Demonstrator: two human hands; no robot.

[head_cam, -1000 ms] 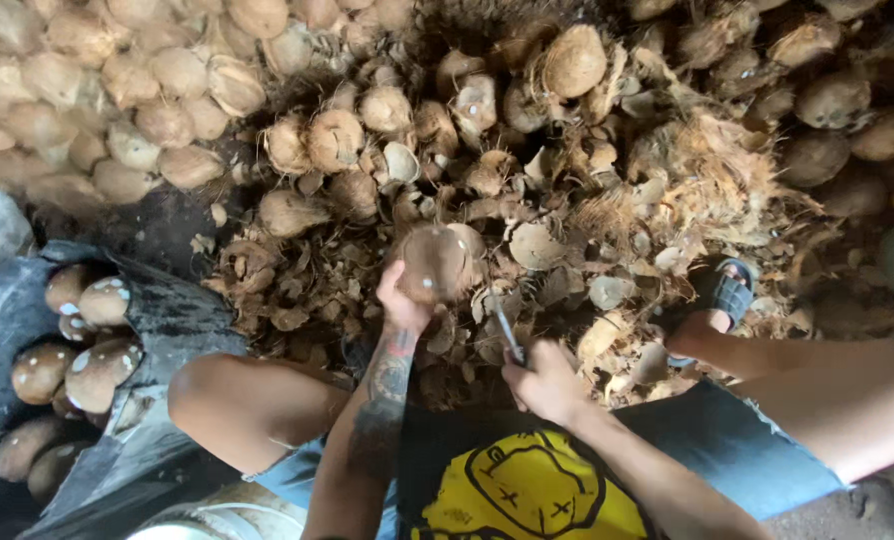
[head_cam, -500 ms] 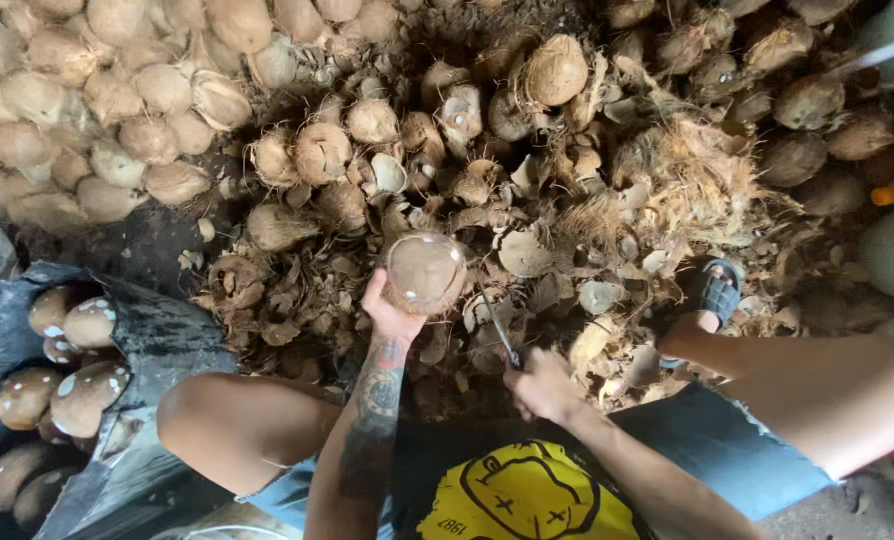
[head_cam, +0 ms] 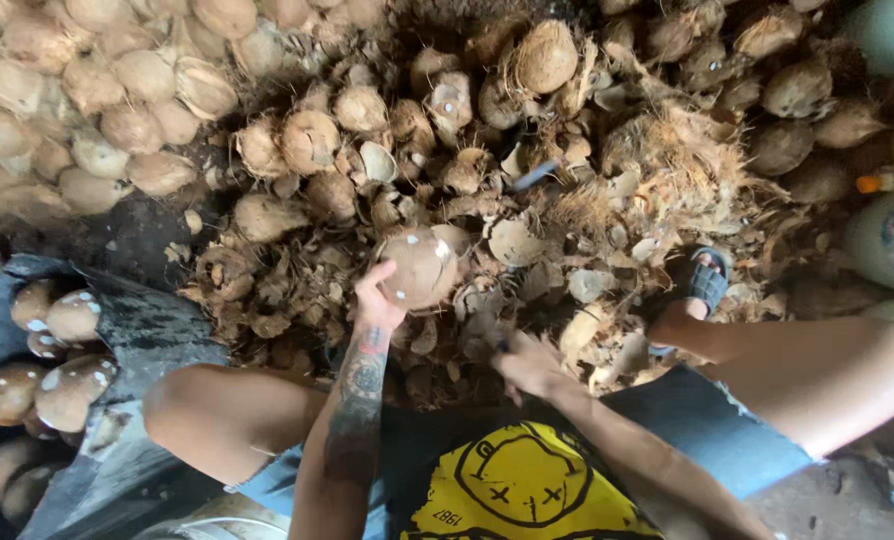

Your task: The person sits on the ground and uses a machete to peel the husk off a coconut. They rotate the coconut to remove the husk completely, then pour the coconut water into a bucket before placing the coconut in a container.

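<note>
Brown peeled coconut (head_cam: pixel 419 267) now sits lifted in the left hand (head_cam: pixel 377 303), fingers clasped under it above the husk pile (head_cam: pixel 657 170); right hand (head_cam: pixel 529 365), blurred, has dropped low, grip unclear.

The coconut (head_cam: pixel 419 268) in the left hand (head_cam: pixel 377 305) has a smooth, matt, pale brown shell with small white flecks. Just beyond both hands lies a heap of husk scraps (head_cam: pixel 667 170), dry, fibrous and rough (hairy at the edges). Far to the left of the left hand, peeled coconuts (head_cam: pixel 67 380) rest on a dull grey sack (head_cam: pixel 152 325) that looks like coarse cloth.
</note>
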